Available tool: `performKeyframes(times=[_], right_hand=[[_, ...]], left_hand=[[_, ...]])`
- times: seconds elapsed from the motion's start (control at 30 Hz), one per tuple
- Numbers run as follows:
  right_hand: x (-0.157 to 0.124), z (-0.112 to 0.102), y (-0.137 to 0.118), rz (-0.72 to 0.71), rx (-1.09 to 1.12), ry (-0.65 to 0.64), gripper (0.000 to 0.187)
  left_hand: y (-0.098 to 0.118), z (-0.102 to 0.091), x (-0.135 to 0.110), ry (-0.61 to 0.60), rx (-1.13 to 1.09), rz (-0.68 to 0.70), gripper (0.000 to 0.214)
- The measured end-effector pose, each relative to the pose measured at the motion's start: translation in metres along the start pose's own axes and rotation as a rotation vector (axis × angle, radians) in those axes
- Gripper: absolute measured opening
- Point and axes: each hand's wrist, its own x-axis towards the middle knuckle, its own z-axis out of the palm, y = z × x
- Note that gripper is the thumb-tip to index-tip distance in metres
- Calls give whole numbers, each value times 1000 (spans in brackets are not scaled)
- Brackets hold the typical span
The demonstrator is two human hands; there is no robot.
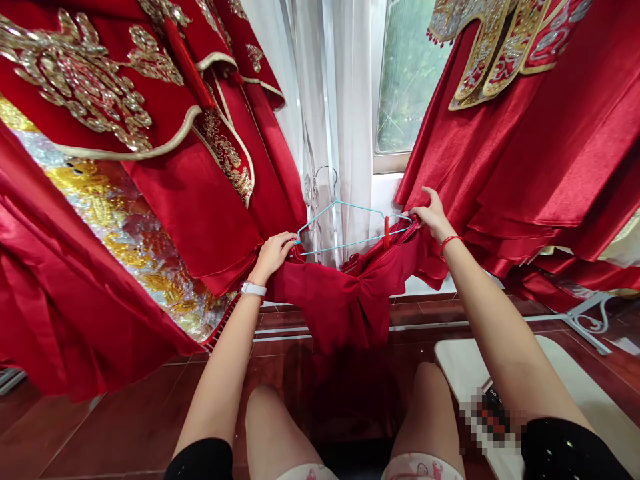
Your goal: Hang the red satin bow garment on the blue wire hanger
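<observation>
By the window, left hand (273, 255) fingers pinching red cloth (345, 293), right hand (431, 217) likewise

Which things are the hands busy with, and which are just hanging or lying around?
In use:
left hand
right hand
blue hanger
red cloth
red clip

Just around:
embroidered red robes
white curtain
window
white board

A floor of glossy dark red-brown tiles (125, 427) with pale grout lines runs to the wall under the window. On it at the right lies a flat cream-white board with rounded corners (590, 400). Behind that, the curled white metal foot of a stand (585, 321) rests on the tiles.
</observation>
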Motion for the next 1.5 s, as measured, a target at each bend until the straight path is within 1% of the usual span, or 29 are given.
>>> performKeyframes(times=[0.07, 0.17, 0.23, 0.3, 0.43, 0.5, 0.53, 0.57, 0.63, 0.7, 0.73, 0.8, 0.87, 0.93, 0.97, 1.03, 1.1, 1.13, 1.17, 1.27, 1.3, 1.33, 1.4, 1.5], right_hand=[[1, 8, -7, -85, -2, -29, 96], [0, 22, -16, -261, -64, -127, 90], [-5, 30, -21, -353, -170, -199, 87], [-12, 35, -23, -414, -307, -252, 89], [-27, 35, -21, -520, -586, -318, 92], [-28, 31, -15, -581, -658, -377, 88], [-27, 29, -11, -593, -651, -413, 86], [-25, 26, -7, -580, -614, -441, 84], [-22, 21, 2, -481, -474, -442, 79], [-24, 20, 11, -384, -351, -386, 73], [-28, 22, 15, -371, -318, -348, 71], [-42, 30, 21, -411, -298, -251, 68], [-61, 40, 26, -453, -293, -100, 68], [-79, 49, 29, -461, -286, 44, 62], [-86, 51, 30, -463, -289, 83, 57], [-94, 52, 31, -456, -283, 117, 46], [-96, 48, 31, -408, -215, 120, 39], [-95, 46, 31, -362, -140, 103, 38], [-94, 45, 32, -307, -39, 59, 39], [-93, 45, 37, -141, 291, -169, 45], [-93, 45, 40, -97, 364, -230, 47], [-94, 46, 43, -61, 411, -262, 48], [-95, 44, 51, -14, 462, -247, 47], [-93, 34, 60, -5, 526, -163, 38]], left_hand=[[0, 0, 0, -6, -2, 9, 37], [2, 1, -1, -19, -12, 9, 37], [3, 1, -1, -13, -14, -3, 38], [4, 1, -1, 5, -7, -19, 38], [6, 1, -2, 28, 9, -39, 38], [6, 1, -3, 31, 14, -44, 37], [7, 1, -3, 36, 17, -47, 37], [7, 1, -4, 41, 22, -50, 36], [7, 2, -6, 54, 30, -56, 35], [8, 3, -8, 57, 33, -64, 33], [8, 4, -8, 58, 34, -71, 32], [9, 5, -9, 66, 38, -83, 31], [9, 6, -11, 78, 42, -81, 32], [9, 7, -12, 87, 49, -72, 34], [10, 7, -13, 93, 57, -66, 35], [10, 7, -15, 108, 76, -56, 36], [12, 7, -16, 124, 89, -50, 36], [12, 7, -16, 128, 92, -49, 37], [13, 7, -16, 128, 93, -51, 37], [13, 9, -16, 129, 89, -54, 38], [13, 10, -15, 136, 86, -49, 38], [12, 10, -15, 146, 84, -41, 38], [10, 12, -15, 165, 80, -18, 38], [6, 13, -15, 168, 84, 4, 38]])
